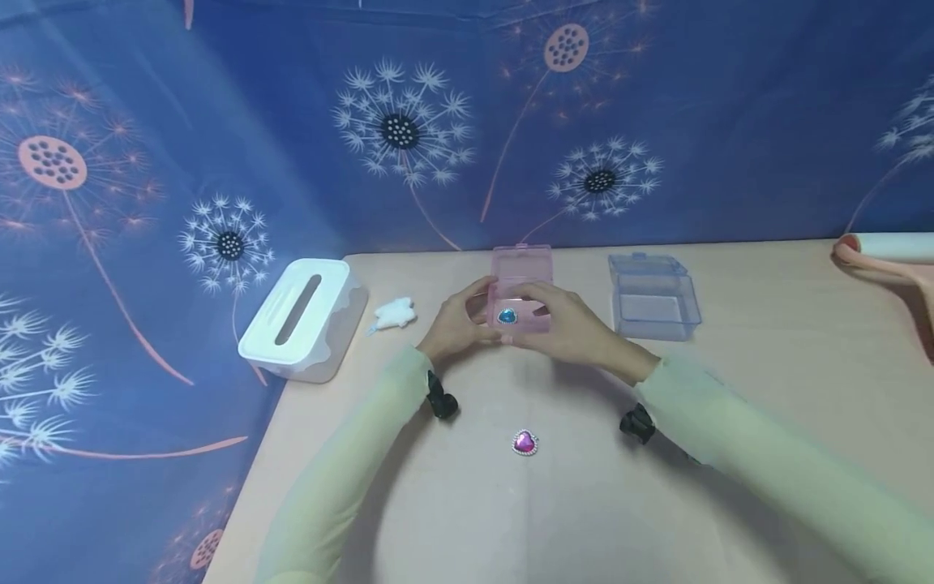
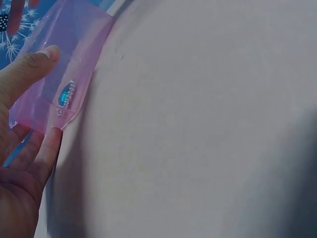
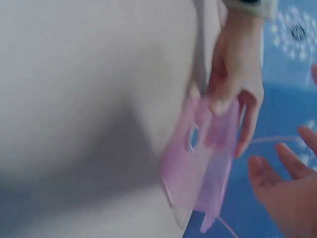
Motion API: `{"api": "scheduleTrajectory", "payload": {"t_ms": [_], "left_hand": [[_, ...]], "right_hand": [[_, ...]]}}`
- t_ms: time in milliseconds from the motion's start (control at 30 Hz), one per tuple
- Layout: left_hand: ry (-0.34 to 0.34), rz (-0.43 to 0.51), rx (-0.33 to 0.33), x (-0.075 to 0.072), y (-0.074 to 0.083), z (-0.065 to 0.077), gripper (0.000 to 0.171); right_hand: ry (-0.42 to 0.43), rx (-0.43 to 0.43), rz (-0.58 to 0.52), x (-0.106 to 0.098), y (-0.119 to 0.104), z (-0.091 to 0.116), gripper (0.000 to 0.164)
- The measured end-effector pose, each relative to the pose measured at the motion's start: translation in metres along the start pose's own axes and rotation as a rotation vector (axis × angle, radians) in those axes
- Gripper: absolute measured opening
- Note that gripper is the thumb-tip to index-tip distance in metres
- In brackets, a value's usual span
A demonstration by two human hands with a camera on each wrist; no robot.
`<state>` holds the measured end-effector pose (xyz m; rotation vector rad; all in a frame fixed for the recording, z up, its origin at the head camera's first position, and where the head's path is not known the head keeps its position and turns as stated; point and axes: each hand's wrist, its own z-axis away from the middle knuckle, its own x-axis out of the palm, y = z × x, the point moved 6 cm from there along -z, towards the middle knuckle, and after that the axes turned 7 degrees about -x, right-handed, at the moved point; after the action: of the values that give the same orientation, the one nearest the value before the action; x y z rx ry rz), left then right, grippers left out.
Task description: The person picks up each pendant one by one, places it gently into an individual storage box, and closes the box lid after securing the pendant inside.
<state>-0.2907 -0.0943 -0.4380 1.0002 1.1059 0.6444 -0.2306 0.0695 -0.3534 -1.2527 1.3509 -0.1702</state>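
Note:
A clear pink plastic box [image 1: 522, 264] with its lid raised stands near the back of the table. Inside lies a blue heart-shaped gem [image 1: 507, 316] with a beaded silver rim, which shows through the pink wall in the left wrist view. My left hand [image 1: 457, 324] grips the box's left side between thumb and fingers. At the right side, my right hand [image 1: 572, 328] is beside the box; in the right wrist view its fingers [image 3: 280, 173] are spread and apart from it. A magenta heart-shaped gem [image 1: 524, 442] lies nearer on the table.
To the right stands a clear bluish box [image 1: 657, 304] with its lid up. On the left are a white tissue box [image 1: 332, 292] and a small white star-like item [image 1: 395, 313]. A blue dandelion-print cloth [image 1: 474, 122] hangs behind the table; a rolled cloth [image 1: 893, 246] lies far right.

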Motion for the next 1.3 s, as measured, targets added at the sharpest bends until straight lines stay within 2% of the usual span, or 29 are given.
{"api": "scheduleTrajectory", "payload": {"t_ms": [167,433,567,733,1000,1300], "left_hand": [[0.005,-0.001,0.027,-0.002,-0.001,-0.001,0.095],[0.007,0.019,0.029,-0.002,0.0,-0.003,0.099],[0.01,0.035,0.021,-0.001,0.0,-0.002,0.099],[0.011,0.05,0.008,0.0,0.0,-0.001,0.099],[-0.013,0.121,0.009,0.001,-0.004,-0.002,0.097],[-0.019,0.142,0.014,0.002,-0.003,-0.003,0.097]], "right_hand": [[-0.029,-0.035,-0.002,0.015,-0.013,0.029,0.073],[-0.229,-0.006,0.058,0.053,-0.013,0.069,0.087],[-0.281,-0.012,0.113,0.064,-0.012,0.084,0.087],[-0.272,-0.074,0.194,0.074,-0.012,0.091,0.075],[-0.272,-0.184,0.186,0.082,-0.018,0.091,0.021],[-0.264,-0.157,0.156,0.08,-0.016,0.088,0.015]]}}
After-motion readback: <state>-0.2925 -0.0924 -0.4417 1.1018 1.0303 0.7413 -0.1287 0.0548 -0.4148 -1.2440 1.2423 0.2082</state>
